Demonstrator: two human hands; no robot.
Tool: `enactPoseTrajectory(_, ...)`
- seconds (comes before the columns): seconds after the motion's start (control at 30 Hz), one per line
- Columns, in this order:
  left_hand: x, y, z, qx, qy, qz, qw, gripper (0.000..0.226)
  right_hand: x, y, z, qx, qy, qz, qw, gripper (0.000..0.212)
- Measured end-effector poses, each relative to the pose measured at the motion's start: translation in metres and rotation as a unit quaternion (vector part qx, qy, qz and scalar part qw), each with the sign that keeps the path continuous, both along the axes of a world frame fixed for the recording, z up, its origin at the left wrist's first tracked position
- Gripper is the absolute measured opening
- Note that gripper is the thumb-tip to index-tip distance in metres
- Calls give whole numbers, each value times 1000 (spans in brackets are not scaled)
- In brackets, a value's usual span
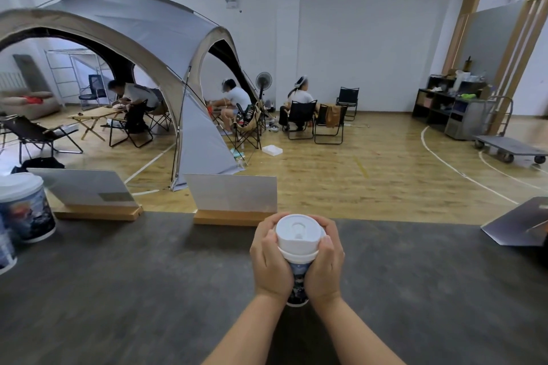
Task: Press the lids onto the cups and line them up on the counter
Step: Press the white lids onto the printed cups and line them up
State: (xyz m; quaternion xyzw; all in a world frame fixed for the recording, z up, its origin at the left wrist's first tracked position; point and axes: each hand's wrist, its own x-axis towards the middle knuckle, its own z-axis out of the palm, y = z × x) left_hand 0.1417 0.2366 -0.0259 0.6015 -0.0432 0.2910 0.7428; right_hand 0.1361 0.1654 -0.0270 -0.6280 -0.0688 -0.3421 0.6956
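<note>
Two hands: both wrap one cup, so it cannot tip while the lid is seated.
Left hand (271, 264): curled round the cup's left side, fingers up at the lid's rim, thumb against the lid's wall; it steadies and squeezes at once.
Right hand (324, 265): mirrors it on the right side, fingers hooked behind the rim, likely pulling the lid down evenly.
Lid (298, 235): white, sip hole on top, sitting on the cup's mouth; whether it has snapped fully home I cannot tell.
Cup (298, 281): dark printed wall, upright between the palms, its base on or just over the counter, near the middle.
Counter (148, 290): grey and flat, giving a firm base to press against.
Lidded cups (25, 207): at the far left, well apart from the hands; seemingly the row this cup joins.
Sign boards (234, 192): two on wooden bases along the counter's far edge.
</note>
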Motion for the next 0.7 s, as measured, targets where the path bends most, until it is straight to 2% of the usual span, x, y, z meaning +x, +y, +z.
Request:
enactPoseTrajectory(0.23,-2,0,2,7,4,-16,1000,36,3,1,-5,21,5,2,1000,31)
enactPoseTrajectory(0.4,-6,3,8,17,15,-15,1000,34,3,2,-5,28,8,5,1000,38)
enactPoseTrajectory(0.6,-9,3,8,18,23,-2,1000,36,-2,2,0,16,17,17,1000,36)
enactPoseTrajectory(0.7,-11,7,10,48,19,16,999,24,-7,3,6,29,32,19,999,33)
